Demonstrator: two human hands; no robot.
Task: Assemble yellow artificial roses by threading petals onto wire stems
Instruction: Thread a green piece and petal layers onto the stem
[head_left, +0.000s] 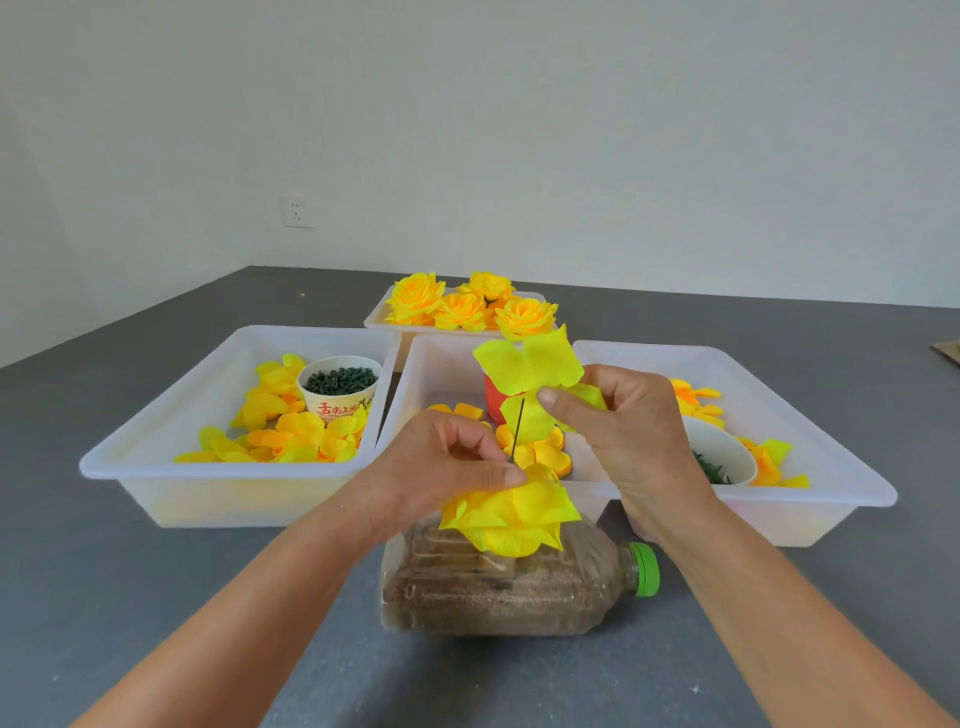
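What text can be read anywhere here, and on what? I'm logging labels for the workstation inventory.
"舌尖上的": red print on the paper cup of dark green pieces, left tray; further characters to its right are cut off and blurred.
Red cup behind the petal: no print visible.
Bottle: no label.

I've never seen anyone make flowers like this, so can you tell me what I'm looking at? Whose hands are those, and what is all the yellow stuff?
The picture comes from a camera worn on a person's head, looking down at their own two hands. They are making pretend roses. The right hand holds a yellow petal piece on a thin dark wire. The left hand pinches the wire just above a half-made rose. That rose sits over a sideways bottle with brown filling and a green cap. On the grey table are white trays of loose petals, a paper cup of small dark green pieces, and a far tray of finished roses.
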